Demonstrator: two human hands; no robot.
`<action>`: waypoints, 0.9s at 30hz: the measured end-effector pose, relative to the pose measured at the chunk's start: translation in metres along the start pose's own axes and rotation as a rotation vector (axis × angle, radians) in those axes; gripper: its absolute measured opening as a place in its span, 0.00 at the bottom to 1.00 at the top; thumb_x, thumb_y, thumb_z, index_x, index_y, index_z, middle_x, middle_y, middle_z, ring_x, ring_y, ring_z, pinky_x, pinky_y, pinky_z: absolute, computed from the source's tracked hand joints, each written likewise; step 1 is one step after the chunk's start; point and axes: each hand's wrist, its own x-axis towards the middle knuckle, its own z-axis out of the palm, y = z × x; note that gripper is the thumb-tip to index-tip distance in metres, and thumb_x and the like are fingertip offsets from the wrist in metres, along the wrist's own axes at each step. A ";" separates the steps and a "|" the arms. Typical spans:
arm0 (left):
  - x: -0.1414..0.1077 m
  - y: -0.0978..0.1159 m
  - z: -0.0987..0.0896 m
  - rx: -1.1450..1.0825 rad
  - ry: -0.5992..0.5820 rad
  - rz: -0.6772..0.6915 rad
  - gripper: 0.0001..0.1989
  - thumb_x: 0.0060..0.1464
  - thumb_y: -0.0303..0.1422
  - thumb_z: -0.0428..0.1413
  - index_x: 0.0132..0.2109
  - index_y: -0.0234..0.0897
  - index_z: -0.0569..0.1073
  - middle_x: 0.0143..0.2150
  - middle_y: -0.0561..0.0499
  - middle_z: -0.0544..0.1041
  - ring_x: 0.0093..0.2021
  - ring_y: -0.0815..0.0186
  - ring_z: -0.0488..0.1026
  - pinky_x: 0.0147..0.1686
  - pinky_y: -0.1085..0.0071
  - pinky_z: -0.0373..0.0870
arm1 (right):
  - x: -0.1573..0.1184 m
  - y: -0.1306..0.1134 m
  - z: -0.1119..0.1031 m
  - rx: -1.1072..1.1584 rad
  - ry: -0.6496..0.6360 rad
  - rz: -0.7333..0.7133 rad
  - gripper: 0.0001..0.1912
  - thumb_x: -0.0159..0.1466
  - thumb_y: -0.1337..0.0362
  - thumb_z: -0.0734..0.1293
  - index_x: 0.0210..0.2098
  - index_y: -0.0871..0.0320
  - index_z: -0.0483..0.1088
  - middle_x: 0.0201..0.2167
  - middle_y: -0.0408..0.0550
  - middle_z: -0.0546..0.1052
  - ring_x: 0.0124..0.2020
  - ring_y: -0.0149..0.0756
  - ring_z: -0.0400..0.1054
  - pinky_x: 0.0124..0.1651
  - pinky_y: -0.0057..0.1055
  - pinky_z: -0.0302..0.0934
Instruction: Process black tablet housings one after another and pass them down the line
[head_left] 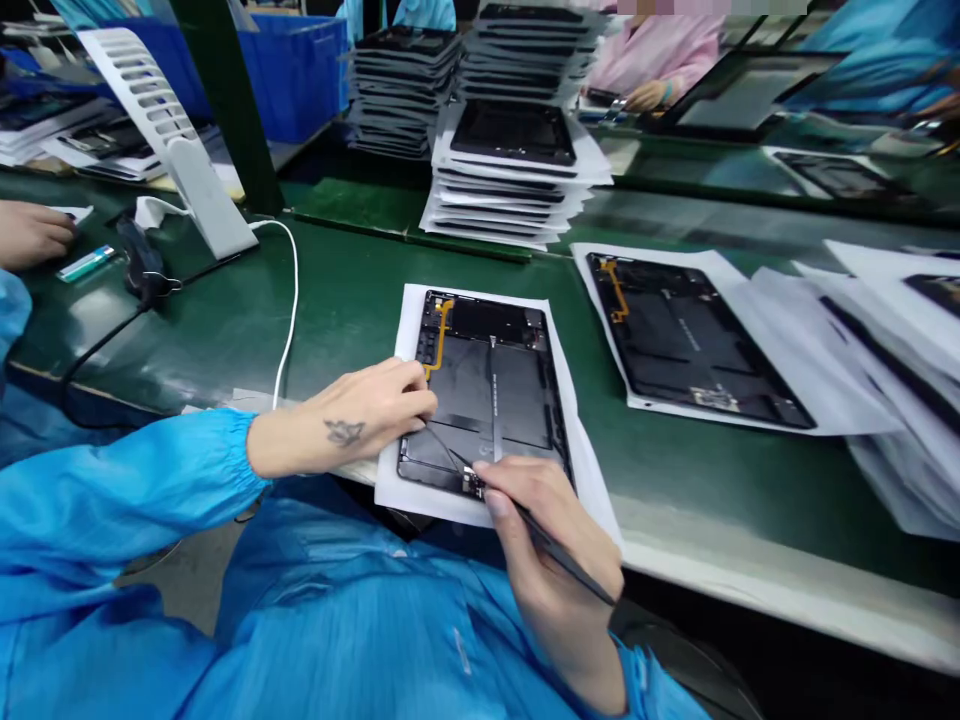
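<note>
Open black tablet shell with an orange flex strip [517, 385]: it lies on white paper [391, 488] at the green bench's [345, 300] front edge. Left of it, mind the white cable [294, 300]. Steady the shell's left side lightly with your curled left hand [379, 405]; whether it pinches anything, you cannot tell. Your right hand [559, 530] grips slim black tweezers [566, 562]; keep them low and gentle. Rightward, green bench separates you from the second shell [697, 335].
</note>
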 end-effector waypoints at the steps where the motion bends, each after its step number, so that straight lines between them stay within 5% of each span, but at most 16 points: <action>1: 0.005 -0.001 -0.002 -0.019 -0.041 0.012 0.06 0.69 0.29 0.49 0.46 0.38 0.70 0.45 0.47 0.70 0.44 0.61 0.69 0.41 0.67 0.68 | 0.000 0.000 0.000 -0.002 -0.001 0.016 0.16 0.66 0.77 0.65 0.47 0.53 0.75 0.38 0.48 0.79 0.40 0.41 0.73 0.43 0.40 0.70; 7: 0.020 0.002 -0.012 -0.028 -0.160 0.079 0.11 0.63 0.19 0.48 0.45 0.39 0.68 0.42 0.48 0.69 0.39 0.62 0.66 0.37 0.69 0.63 | 0.000 -0.001 0.000 -0.028 -0.035 0.020 0.18 0.66 0.78 0.65 0.48 0.52 0.74 0.38 0.48 0.79 0.41 0.42 0.73 0.43 0.40 0.70; 14: 0.023 0.000 -0.010 0.123 -0.208 0.193 0.11 0.67 0.20 0.46 0.47 0.39 0.69 0.45 0.47 0.70 0.43 0.61 0.68 0.38 0.69 0.62 | -0.001 0.001 -0.001 -0.032 -0.058 0.002 0.18 0.66 0.78 0.65 0.49 0.53 0.74 0.39 0.48 0.78 0.42 0.40 0.72 0.46 0.38 0.68; 20: 0.022 0.005 0.003 0.424 -0.110 0.252 0.07 0.67 0.22 0.47 0.41 0.35 0.69 0.38 0.45 0.70 0.40 0.56 0.65 0.38 0.62 0.60 | 0.002 -0.002 0.001 -0.028 -0.012 -0.002 0.16 0.66 0.78 0.65 0.47 0.53 0.74 0.38 0.47 0.79 0.40 0.39 0.73 0.43 0.36 0.69; 27: 0.012 0.003 0.013 0.262 0.026 0.205 0.09 0.68 0.24 0.46 0.39 0.36 0.66 0.37 0.47 0.71 0.37 0.59 0.63 0.37 0.64 0.59 | 0.003 -0.001 0.002 -0.024 0.001 -0.010 0.15 0.66 0.76 0.65 0.47 0.54 0.74 0.37 0.47 0.79 0.40 0.38 0.74 0.43 0.36 0.70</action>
